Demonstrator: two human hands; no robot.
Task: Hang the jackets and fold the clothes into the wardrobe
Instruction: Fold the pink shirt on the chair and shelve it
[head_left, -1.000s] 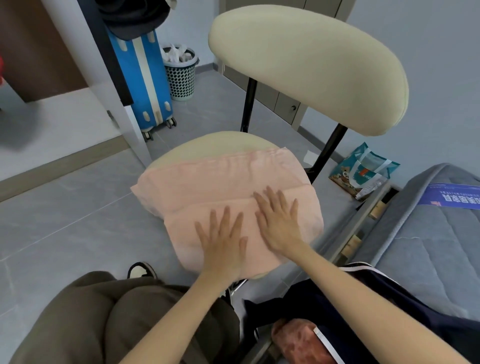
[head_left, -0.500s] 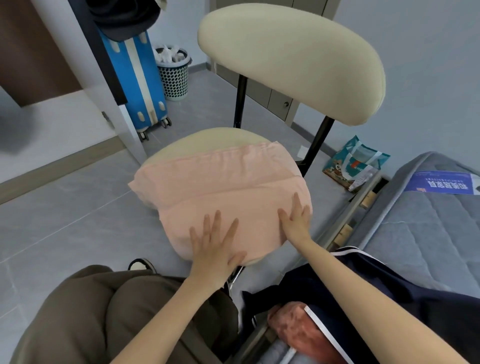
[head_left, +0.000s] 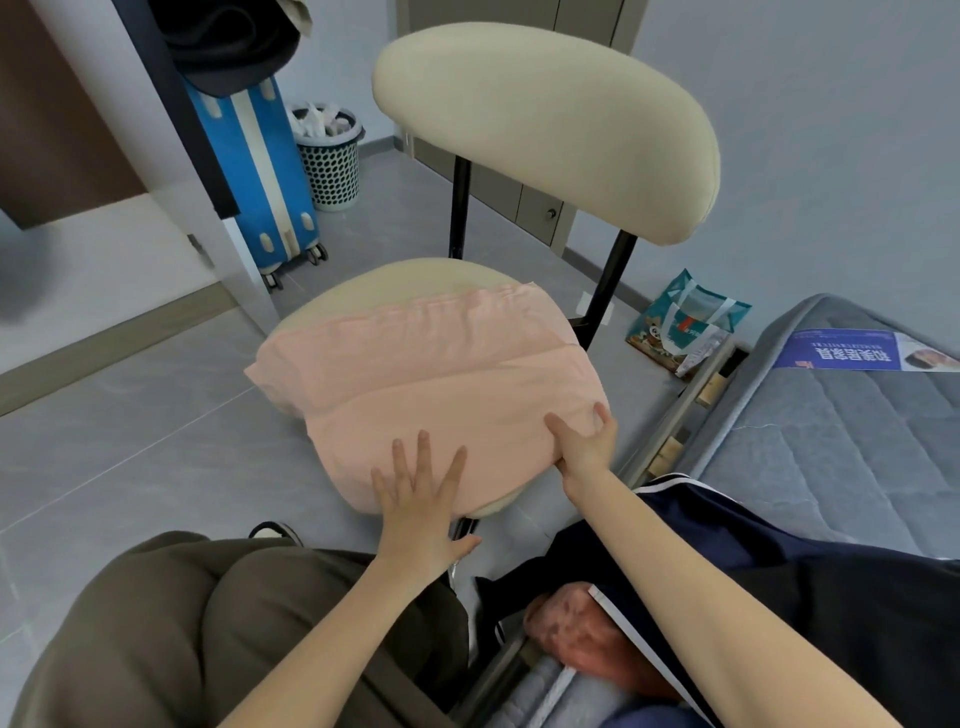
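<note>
Grey tiled floor (head_left: 130, 441) runs to a pale blue-grey wall (head_left: 831, 130). A cream padded chair (head_left: 545, 124) on black legs fills the centre. At upper left a blue suitcase (head_left: 254, 171) stands beside a perforated waste basket (head_left: 330, 161). A grey mattress (head_left: 841, 415) lies at right.

Single head view, facing forward and down.
The wide lens sits close above the chair (head_left: 545, 130), with the cloth (head_left: 431, 374) at mid-frame, floor (head_left: 130, 415) to the left and bed (head_left: 831, 441) to the right.
</note>
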